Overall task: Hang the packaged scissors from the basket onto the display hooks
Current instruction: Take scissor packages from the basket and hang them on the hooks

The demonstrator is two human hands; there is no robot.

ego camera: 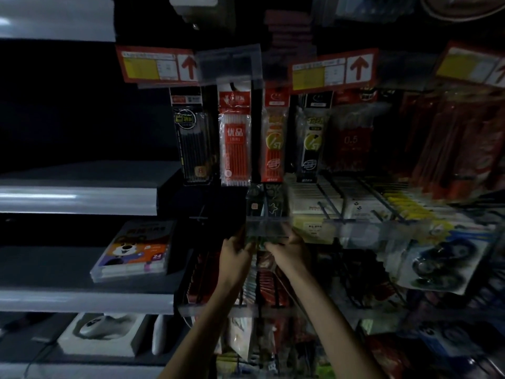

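— Head view: holding up with left hand (236,251) and right hand (289,248), both clamped with curled fingers onto the packaged scissors (259,242), just below the clear label holder (266,227).
— Sure of the contents?
— Not quite. Too dark and blurred; seeing only a greenish edge between the hands.
— Handling?
— Likely light, stiff across the backing card, slick over the plastic. Best pinched at the card's top corners, either side of the hang hole, keeping the hole free for the hook.
— And further out?
— Above the label holder, a hanging red pen pack (235,138). Well left of the holder, a crayon box (136,250) lying on a shelf (54,269). Cannot find the basket anywhere.
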